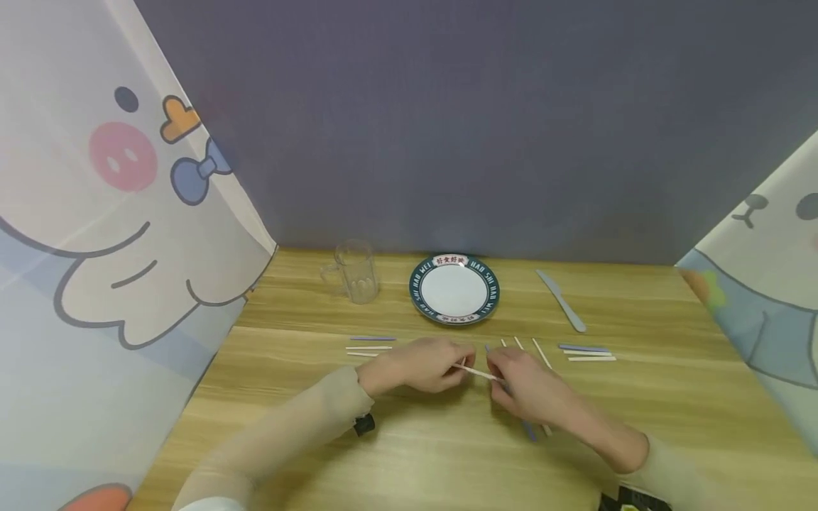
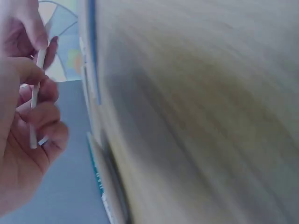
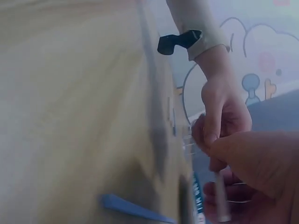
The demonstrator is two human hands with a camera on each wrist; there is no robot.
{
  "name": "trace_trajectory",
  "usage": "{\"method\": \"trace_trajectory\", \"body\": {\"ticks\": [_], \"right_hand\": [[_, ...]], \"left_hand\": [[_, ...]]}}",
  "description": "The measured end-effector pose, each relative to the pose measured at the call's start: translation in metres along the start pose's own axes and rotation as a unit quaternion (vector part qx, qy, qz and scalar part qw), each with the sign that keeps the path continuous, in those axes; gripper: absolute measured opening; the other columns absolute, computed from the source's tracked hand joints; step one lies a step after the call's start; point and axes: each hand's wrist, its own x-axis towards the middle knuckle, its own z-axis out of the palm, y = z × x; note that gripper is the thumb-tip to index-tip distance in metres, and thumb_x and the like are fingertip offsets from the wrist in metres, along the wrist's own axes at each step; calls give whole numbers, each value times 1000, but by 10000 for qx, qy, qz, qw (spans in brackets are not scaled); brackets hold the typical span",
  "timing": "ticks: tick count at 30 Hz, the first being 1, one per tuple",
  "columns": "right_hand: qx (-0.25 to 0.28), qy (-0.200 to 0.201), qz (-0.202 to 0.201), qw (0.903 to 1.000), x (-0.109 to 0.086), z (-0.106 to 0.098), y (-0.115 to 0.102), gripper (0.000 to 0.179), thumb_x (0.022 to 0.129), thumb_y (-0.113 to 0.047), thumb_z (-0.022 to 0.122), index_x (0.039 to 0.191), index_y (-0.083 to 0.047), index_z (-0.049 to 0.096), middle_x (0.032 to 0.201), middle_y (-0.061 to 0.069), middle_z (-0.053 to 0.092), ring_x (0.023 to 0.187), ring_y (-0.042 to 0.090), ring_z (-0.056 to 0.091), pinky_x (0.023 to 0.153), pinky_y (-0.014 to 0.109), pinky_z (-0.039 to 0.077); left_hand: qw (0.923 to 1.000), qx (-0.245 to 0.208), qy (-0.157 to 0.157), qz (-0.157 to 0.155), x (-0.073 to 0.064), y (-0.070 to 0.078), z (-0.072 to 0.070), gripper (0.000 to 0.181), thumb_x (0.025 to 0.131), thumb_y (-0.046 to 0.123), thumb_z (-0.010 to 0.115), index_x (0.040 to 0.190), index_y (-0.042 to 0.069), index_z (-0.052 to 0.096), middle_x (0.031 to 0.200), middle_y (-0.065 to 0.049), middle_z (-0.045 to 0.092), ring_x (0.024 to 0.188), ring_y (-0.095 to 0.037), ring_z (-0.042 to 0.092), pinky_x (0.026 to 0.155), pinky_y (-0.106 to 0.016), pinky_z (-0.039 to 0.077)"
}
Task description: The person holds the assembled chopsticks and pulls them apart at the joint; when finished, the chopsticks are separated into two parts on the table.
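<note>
A thin white stick (image 1: pixel 478 372) is held above the table between both hands. My left hand (image 1: pixel 429 365) pinches one end, its fingers curled round the stick in the left wrist view. The right hand (image 1: pixel 533 387) pinches the other end; in the right wrist view the stick (image 3: pixel 221 198) runs along its fingers. Beneath and beside the right hand lie a blue-purple stick (image 1: pixel 529 431) and several white sticks (image 1: pixel 540 351), partly hidden by that hand.
Left of the hands lie a purple stick (image 1: pixel 373 338) and white sticks (image 1: pixel 369 348). A similar purple stick (image 1: pixel 583 348) and white sticks (image 1: pixel 591 359) lie at right. Behind stand a clear mug (image 1: pixel 359 273), a green-rimmed plate (image 1: pixel 454 291) and a knife (image 1: pixel 562 301). A grey panel (image 1: pixel 473 128) backs the table.
</note>
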Motion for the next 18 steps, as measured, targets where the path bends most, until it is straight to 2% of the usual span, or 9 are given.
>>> {"method": "trace_trajectory", "body": {"ticks": [4, 7, 10, 15, 18], "right_hand": [[-28, -216, -236, 9995, 18, -17, -4, 22, 91, -2, 64, 90, -16, 46, 67, -11, 35, 57, -1, 30, 49, 15, 26], [117, -150, -319, 9993, 30, -26, -9, 19, 94, -4, 60, 94, -15, 45, 64, -12, 33, 51, -4, 28, 46, 13, 22], [235, 63, -400, 9989, 36, -30, -12, 16, 99, -7, 60, 94, -15, 48, 63, -13, 35, 50, -5, 30, 45, 14, 24], [-10, 384, -660, 9971, 36, -32, -16, 21, 104, -12, 64, 85, -19, 57, 67, -14, 42, 57, -4, 36, 52, 16, 35], [-224, 532, -807, 9951, 34, -32, -18, 22, 104, -14, 65, 84, -21, 60, 71, -14, 48, 62, -2, 39, 57, 17, 38]], "left_hand": [[9990, 129, 415, -114, -10, 1, -15, 13, 110, 20, 57, 102, 14, 65, 77, 8, 59, 67, -2, 51, 64, -16, 45], [9966, 300, 760, -145, -15, 3, -27, 23, 111, 22, 56, 91, 13, 63, 72, 7, 51, 65, -4, 49, 61, -18, 44], [9934, 508, 1009, -203, -20, 7, -34, 25, 111, 23, 56, 88, 13, 62, 72, 7, 49, 63, -5, 48, 58, -18, 42], [9905, 718, 1101, -400, -26, 14, -37, 27, 112, 29, 55, 90, 15, 61, 70, 9, 46, 58, -4, 46, 52, -18, 37], [9921, 565, 1052, -377, -27, 16, -38, 28, 113, 29, 52, 90, 16, 60, 67, 10, 42, 55, -2, 42, 51, -17, 34]]}}
